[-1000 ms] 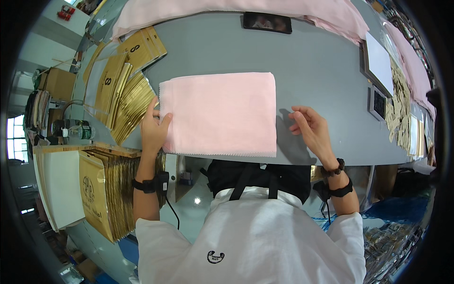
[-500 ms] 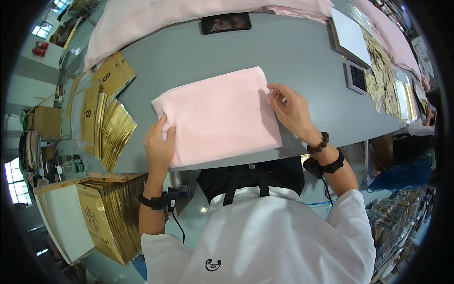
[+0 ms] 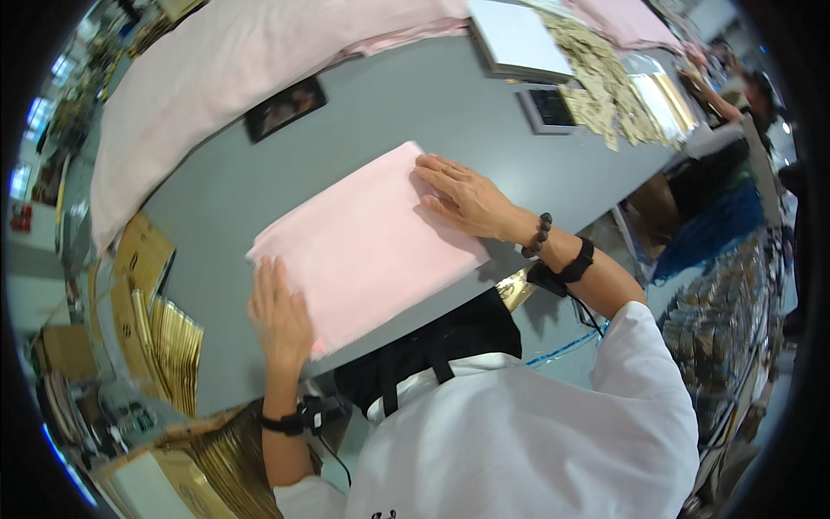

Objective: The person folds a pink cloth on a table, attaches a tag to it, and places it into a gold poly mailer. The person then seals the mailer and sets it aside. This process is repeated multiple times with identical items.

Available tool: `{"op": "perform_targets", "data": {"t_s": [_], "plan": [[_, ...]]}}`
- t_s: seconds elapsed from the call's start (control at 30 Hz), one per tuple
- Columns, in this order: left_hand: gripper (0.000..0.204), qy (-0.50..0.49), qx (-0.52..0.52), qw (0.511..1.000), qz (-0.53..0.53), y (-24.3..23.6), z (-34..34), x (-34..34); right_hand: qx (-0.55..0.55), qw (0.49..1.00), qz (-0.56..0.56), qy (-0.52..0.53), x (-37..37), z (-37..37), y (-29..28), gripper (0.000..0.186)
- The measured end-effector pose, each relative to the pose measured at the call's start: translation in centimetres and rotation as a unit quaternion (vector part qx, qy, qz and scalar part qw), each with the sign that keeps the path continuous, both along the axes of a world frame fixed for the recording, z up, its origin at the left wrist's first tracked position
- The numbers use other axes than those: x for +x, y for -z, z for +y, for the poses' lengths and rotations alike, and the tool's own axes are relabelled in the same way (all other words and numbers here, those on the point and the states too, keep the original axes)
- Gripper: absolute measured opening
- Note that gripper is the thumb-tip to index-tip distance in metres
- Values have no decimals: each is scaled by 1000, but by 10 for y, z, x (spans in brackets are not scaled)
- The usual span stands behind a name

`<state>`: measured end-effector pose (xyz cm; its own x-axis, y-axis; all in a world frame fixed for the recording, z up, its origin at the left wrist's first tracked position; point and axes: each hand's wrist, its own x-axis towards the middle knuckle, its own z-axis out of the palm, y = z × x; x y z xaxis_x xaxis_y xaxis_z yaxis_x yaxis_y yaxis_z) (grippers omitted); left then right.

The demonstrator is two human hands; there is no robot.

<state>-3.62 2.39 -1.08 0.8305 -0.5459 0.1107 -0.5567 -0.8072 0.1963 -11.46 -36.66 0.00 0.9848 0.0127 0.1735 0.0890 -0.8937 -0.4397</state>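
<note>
A folded pale pink cloth (image 3: 367,246) lies flat on the grey table (image 3: 346,112) in front of me, its edges slanted to the table's front edge. My left hand (image 3: 281,316) rests at the cloth's left edge, fingers stretched out and pointing away from me. Across from it, my right hand (image 3: 467,199) lies on the upper right part of the cloth with its fingers extended. Neither hand grips anything. The cloth's layers are stacked into a rectangle, and a brighter pink bit (image 3: 318,346) shows at its near left corner.
Beyond lies a long spread of pink fabric (image 3: 216,69), with a phone (image 3: 285,108) before it. Gold packaging bags (image 3: 177,346) are fanned out at left. Far right hold a white box (image 3: 519,39), a small dark-screened device (image 3: 549,108) and beige scraps (image 3: 605,95). Another person (image 3: 752,95) stands beyond.
My head view has turned to the right. My right hand has moved from the cloth's right edge onto its top, fingers now flatter. My left hand has flattened at the left edge.
</note>
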Motion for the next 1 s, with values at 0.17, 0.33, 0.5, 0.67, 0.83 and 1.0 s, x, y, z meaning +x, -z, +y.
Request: {"op": "perform_targets", "data": {"t_s": [0.17, 0.33, 0.5, 0.67, 0.83, 1.0], "plan": [[60, 7, -6, 1000, 11, 4, 2, 1, 76, 973, -133, 171, -27, -93, -3, 24], [59, 6, -20, 1000, 0, 4, -1, 0, -25, 900, -148, 410, -68, -246, -1, 24], [57, 8, -18, 1000, -18, 3, -1, -1, -109, 890, -76, 435, -80, -328, 18, 35], [57, 8, -22, 1000, -18, 2, -1, -1, -87, 890, -47, 445, -79, -335, 18, 34], [57, 6, -30, 999, -20, 1, -2, -2, -62, 884, -119, 448, -55, -298, -30, 32], [57, 8, -21, 1000, -14, -1, -1, -1, 92, 933, -250, 242, -10, -177, -67, 30]]}}
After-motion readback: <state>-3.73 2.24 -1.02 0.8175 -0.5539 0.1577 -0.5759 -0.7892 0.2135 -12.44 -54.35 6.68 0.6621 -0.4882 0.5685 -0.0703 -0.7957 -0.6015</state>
